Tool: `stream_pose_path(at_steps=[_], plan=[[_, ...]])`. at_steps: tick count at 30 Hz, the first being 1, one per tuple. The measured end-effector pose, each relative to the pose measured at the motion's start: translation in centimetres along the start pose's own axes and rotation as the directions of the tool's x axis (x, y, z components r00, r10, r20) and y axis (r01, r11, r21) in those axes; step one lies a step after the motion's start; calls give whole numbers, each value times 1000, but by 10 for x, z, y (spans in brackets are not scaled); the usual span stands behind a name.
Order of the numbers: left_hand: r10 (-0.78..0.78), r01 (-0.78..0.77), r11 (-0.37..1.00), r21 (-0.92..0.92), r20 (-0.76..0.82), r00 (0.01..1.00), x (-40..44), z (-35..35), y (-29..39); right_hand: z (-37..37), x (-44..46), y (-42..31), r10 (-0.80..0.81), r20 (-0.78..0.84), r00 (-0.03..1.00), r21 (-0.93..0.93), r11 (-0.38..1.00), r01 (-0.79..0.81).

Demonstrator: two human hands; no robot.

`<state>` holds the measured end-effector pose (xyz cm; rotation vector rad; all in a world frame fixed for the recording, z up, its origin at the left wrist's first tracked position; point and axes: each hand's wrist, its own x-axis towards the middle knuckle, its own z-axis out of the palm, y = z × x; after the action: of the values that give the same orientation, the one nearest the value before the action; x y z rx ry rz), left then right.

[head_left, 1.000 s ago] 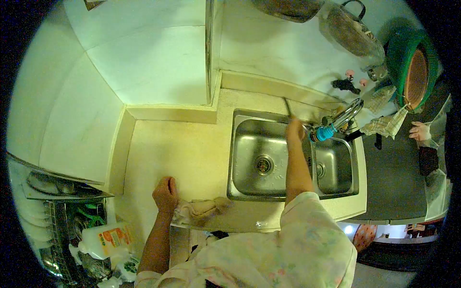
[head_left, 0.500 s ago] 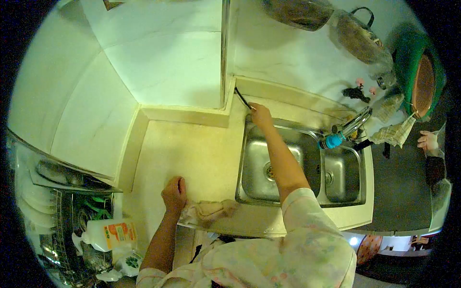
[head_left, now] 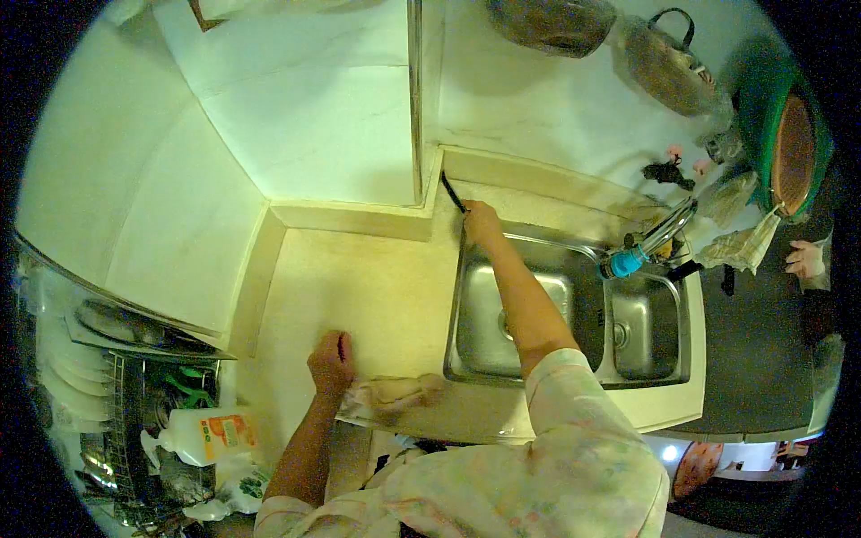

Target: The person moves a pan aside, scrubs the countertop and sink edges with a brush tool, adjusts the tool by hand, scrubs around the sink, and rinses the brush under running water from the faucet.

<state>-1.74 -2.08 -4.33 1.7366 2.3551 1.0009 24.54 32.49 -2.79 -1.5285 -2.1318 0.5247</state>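
My right hand [head_left: 482, 221] is closed around a thin black stick-like tool [head_left: 452, 191]. Its far end reaches into the corner where the raised counter edge meets the wall, beyond the double sink [head_left: 456, 309]. The tool's working tip is too small to make out. On the pale counter [head_left: 377, 287], my left hand [head_left: 331, 359] rests in a loose fist, and I cannot see anything in it. A crumpled beige cloth [head_left: 399, 394] lies just right of that fist, along the counter's front edge.
A chrome faucet with a blue nozzle [head_left: 624, 263] leans over the sink divider. At the lower left stand a dish rack [head_left: 117, 403] with plates and a white spray bottle [head_left: 199, 438]. Covered pans [head_left: 668, 67], a green basin [head_left: 780, 152] and a cloth [head_left: 743, 247] hang on the right.
The camera view has shifted slightly. The black tool stays in my right hand at the corner, tilted a little differently. My left fist stays on the counter.
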Motion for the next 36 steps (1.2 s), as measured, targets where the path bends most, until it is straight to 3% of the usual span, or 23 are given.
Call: stream_pose_path(at_steps=[2,8,17,20,23,26,28,32,36], plan=[[34,-33,999,27,-21,999,0,-2,0,3,-9,-16,15,52,999,-58,998,-12],[49,-49,998,47,6,999,0,0,-5,-17,-24,-28,-23,-302,953,-59,998,5],[54,-54,997,46,4,999,-3,4,-12,-2,-5,-24,23,-124,992,-181,982,-45],[31,-31,999,32,21,999,-2,1,-7,0,-9,-27,-28,-135,990,-245,970,-6],[95,-93,995,33,-58,994,-1,2,-8,18,-2,-7,-99,-123,987,-335,941,53],[63,-62,998,28,-29,998,-2,3,-10,7,-12,-23,-10,-63,998,-311,950,-10],[72,-71,997,34,-48,996,-2,2,-7,33,-8,9,-116,-7,993,-370,923,105],[85,-84,996,13,-63,994,-2,0,-5,8,-9,-6,-82,-67,994,-335,940,55],[44,-42,998,47,-33,998,-3,2,-6,0,-9,-16,-150,-129,980,-296,949,107]])
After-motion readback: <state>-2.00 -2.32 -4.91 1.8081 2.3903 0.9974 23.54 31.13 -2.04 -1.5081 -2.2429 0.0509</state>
